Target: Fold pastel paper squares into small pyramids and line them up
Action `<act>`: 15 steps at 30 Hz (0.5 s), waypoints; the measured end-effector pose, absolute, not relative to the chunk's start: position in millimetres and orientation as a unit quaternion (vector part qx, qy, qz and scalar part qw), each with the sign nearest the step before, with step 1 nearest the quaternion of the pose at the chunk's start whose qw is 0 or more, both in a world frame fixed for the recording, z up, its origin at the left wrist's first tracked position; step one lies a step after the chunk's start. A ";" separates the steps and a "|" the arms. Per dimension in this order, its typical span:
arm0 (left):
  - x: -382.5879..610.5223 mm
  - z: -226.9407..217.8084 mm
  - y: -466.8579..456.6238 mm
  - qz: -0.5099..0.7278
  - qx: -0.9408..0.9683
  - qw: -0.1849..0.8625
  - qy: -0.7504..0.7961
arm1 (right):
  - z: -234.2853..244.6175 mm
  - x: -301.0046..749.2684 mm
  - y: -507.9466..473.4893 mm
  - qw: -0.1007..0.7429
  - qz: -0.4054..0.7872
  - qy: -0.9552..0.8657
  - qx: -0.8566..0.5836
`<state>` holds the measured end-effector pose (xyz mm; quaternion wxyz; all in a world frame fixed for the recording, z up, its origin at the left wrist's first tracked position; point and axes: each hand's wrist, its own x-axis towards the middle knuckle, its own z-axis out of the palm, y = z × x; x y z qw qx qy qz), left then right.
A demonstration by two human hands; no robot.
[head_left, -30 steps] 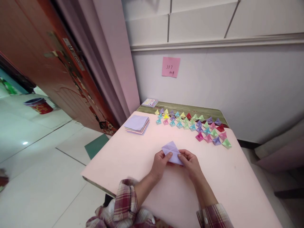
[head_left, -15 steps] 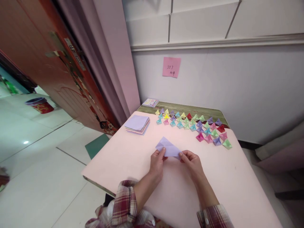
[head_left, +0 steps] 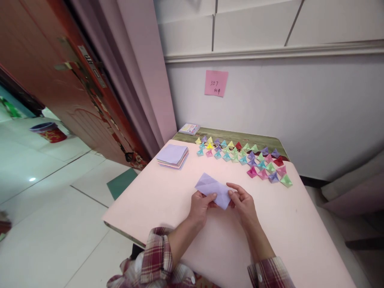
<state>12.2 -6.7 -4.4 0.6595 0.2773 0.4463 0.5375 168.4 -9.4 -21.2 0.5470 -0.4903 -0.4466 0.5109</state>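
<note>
Between my two hands, above the pink tabletop, is a sheet of purple origami paper with visible creases, now a slanted oblong in outline. My left hand pinches its lower left edge, thumb on top and fingers underneath. On the right side, my right hand grips the paper's edge between thumb and fingers, with the index finger stretched along the far side. Further back, several small folded paper pieces in many colours stand in rows. The undersides of the fingers are hidden by the paper.
A stack of square coloured paper lies at the table's left. Behind it sits a small printed packet near the wall. A pink note is stuck to the wall. The pink-covered table has its left edge beside an open door.
The purple paper has changed from a roughly triangular outline to a slanted oblong. My left thumb has shifted right along it, and the right index finger has lifted outward.
</note>
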 end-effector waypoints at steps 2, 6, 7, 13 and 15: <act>10.6 -2.9 -5.2 0.545 0.265 0.659 0.446 | -18.5 171.2 -10.6 0.551 0.508 -0.470 -0.467; 8.1 -1.6 -2.9 0.544 0.254 0.660 0.450 | -19.8 174.4 -11.2 0.530 0.503 -0.523 -0.439; 7.9 -1.8 -2.8 0.542 0.255 0.661 0.452 | -21.9 174.2 -10.8 0.521 0.506 -0.529 -0.439; 9.4 -2.6 -6.7 0.517 0.254 0.680 0.455 | -35.3 169.9 -8.0 0.486 0.534 -0.503 -0.474; 10.3 -1.7 -8.2 0.508 0.254 0.690 0.448 | -35.8 168.6 -8.3 0.493 0.518 -0.494 -0.495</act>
